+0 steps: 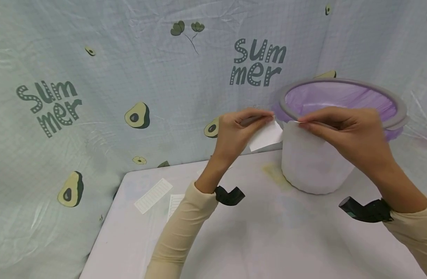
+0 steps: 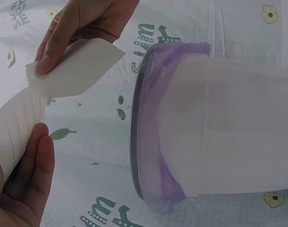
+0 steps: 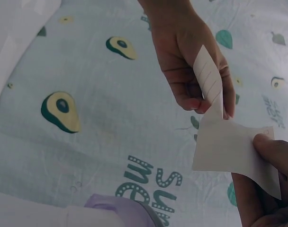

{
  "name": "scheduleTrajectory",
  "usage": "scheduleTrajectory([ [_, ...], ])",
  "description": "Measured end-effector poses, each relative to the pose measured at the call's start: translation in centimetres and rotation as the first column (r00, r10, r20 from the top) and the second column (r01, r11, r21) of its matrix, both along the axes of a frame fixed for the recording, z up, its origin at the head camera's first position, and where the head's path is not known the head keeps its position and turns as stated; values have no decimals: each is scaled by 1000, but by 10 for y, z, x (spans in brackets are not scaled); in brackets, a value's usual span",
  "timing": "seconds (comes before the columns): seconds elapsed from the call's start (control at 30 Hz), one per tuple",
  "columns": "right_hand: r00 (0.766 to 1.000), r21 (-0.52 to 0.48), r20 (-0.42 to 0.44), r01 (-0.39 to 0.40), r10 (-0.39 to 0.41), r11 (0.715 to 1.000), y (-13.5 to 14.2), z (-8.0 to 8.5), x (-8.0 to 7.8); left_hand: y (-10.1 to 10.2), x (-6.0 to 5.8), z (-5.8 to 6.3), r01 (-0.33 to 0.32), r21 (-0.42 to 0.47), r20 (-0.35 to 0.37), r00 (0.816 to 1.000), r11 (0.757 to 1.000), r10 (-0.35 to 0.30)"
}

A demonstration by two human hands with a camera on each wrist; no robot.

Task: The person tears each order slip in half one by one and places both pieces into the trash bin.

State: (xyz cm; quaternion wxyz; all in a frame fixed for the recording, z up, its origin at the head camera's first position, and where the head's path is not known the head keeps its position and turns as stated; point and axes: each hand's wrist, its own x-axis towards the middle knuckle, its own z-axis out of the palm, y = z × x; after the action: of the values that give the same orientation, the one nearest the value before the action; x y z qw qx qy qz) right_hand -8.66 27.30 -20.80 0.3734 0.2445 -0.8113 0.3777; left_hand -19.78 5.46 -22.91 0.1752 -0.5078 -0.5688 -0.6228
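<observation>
Head view first: the left hand and the right hand are raised above the surface, each with fingers pinched narrow on white paper. It's up by the rim of the purple-lined bin, standing upright within easy reach. Two printed slips lie off left, clear of the work.

Left wrist: the paper twists at mid-length, lined part by the left fingers, probably because the grips angle differently.

Right wrist: there's that right thumb on the paper's edge, apparently for firm control!
</observation>
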Motion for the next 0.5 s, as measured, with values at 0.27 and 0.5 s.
scheduleTrajectory([
  [0.27,1000,-52,-1,1,-1,999,9,2,-1,10,-7,8,-20,-30,-39,999,999,19],
  [0.5,1000,-53,-12,-14,14,999,13,6,-3,16,-14,13,-4,-36,-30,1000,999,2],
])
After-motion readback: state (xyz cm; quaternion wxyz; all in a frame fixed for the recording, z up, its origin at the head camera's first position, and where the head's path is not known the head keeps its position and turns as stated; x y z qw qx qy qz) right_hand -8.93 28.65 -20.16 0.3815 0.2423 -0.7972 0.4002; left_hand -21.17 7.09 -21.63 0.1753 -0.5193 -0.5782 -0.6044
